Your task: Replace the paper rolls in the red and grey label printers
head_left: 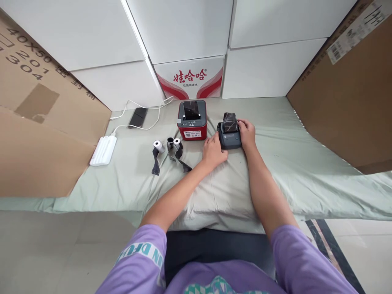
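Note:
A small dark grey portable printer (231,141) rests on the cloth-covered table, a strip of black marbled paper (230,122) standing out of its top. My left hand (213,151) is closed against its left side. Around the right edge, near the paper, my right hand (246,134) grips the same printer. A red and dark grey printer (196,132) is just beyond my left hand, also with black paper showing at its top. To the left are white paper rolls (159,147) and a dark roll (170,143), with black strips trailing over the cloth.
A white power strip (104,150) with white cables and a dark phone (137,117) lie on the left. Large cardboard boxes (39,134) (349,94) flank the table. White boxes (190,77) are stacked along the back. The pale green cloth (306,163) hangs over the front edge.

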Demonstrator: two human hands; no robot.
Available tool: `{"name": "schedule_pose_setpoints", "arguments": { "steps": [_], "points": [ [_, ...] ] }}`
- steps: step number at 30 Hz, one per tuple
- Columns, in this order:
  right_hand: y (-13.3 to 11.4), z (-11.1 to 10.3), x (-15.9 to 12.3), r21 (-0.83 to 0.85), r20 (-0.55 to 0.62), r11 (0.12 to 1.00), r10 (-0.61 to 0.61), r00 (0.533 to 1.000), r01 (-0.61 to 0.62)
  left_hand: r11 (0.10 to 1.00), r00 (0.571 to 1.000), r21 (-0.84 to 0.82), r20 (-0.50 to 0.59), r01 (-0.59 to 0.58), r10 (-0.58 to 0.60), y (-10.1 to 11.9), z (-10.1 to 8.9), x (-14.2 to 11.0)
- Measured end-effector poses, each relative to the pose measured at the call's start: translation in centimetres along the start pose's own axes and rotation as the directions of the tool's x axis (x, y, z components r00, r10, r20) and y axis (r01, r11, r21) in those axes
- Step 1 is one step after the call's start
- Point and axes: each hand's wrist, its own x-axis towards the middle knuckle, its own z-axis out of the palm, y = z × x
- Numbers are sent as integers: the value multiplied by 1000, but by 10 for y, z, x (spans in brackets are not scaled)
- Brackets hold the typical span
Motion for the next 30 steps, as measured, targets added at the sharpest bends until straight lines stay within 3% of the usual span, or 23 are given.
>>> {"name": "schedule_pose_setpoints", "arguments": {
  "steps": [5, 11, 15, 19, 24, 30],
  "points": [
    [-3, 1, -2, 7, -2, 1000, -7, 1000, 7, 999, 999, -34, -18, 35, -36, -2, 1, 0],
    [-10, -1, -13, -11, -173, 998, -68, 983, 68, 995, 997, -91, -59, 40, -45, -4, 1, 0],
    [-10, -3, -17, -19, -202, 994, -105, 974, 104, 996, 996, -77, -61, 53, -58, -6, 2, -1],
    [-7, -4, -14, -6, -141, 997, -72, 987, 72, 996, 997, -71, -50, 53, -57, -8, 5, 0],
    [-6, -6, -8, 130, -35, 991, 25, 999, -21, 995, 996, -83, -54, 60, -64, -8, 5, 0],
    [-5, -3, -6, 80, 161, 997, -26, 987, 13, 993, 996, -93, -41, 74, -78, -6, 3, 1]
  ]
}}
